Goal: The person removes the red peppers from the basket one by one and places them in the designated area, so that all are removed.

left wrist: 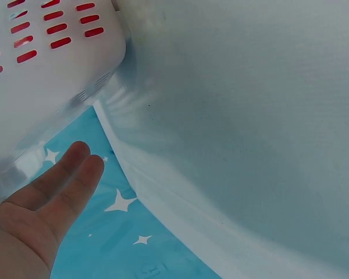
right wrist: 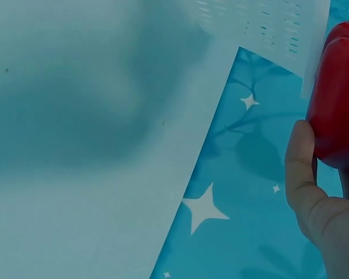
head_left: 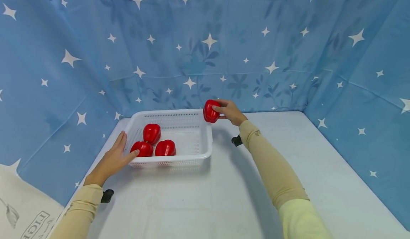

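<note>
- My right hand [head_left: 231, 113] grasped a pepper [head_left: 210, 111] at the basket's [head_left: 184, 157] far right corner.
- My left hand [head_left: 112, 160], fingers straight, lay at the near left corner.
- Three more peppers [head_left: 152, 133] sat inside, leftward.

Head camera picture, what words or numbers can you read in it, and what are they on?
"LIGH": it seems to say this, upside down and cut off by the picture's edge, on the pale cloth at bottom left.
Curly writing beside it: too blurred to read.
Red peppers and white basket: no words or numbers that I can see.
</note>
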`<state>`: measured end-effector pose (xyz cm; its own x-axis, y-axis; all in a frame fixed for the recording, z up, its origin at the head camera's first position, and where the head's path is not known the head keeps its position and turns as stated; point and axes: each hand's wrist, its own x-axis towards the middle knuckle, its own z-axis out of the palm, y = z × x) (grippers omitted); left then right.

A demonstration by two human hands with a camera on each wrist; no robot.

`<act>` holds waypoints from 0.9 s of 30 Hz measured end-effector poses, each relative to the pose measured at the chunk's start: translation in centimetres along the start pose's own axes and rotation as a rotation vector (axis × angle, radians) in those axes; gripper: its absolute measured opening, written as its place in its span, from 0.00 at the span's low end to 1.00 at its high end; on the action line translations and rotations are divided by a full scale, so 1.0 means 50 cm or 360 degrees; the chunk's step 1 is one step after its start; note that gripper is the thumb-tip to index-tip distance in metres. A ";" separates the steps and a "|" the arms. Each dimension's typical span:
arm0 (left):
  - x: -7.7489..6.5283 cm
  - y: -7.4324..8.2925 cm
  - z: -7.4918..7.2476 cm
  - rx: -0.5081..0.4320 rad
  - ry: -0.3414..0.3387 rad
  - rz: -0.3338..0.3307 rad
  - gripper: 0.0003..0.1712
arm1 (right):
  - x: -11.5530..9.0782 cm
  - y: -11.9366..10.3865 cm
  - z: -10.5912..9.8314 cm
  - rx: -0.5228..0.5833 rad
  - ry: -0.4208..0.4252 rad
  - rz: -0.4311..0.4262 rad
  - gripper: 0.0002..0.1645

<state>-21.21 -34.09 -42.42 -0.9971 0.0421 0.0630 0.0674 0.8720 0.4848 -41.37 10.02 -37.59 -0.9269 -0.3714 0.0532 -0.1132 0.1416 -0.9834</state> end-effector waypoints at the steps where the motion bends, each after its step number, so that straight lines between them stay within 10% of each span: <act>1: -0.001 -0.001 0.000 0.0003 -0.0001 0.0001 0.65 | -0.001 0.002 -0.002 0.0015 -0.0001 0.0000 0.38; 27: -0.002 0.003 -0.002 -0.0020 0.0011 0.0007 0.64 | -0.036 0.073 -0.048 0.0310 0.0052 0.0195 0.41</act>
<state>-21.08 -34.03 -42.26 -0.9966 0.0427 0.0710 0.0724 0.8657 0.4954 -40.97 13.39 -40.87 -0.9409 -0.3321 -0.0662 0.0691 0.0030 -0.9976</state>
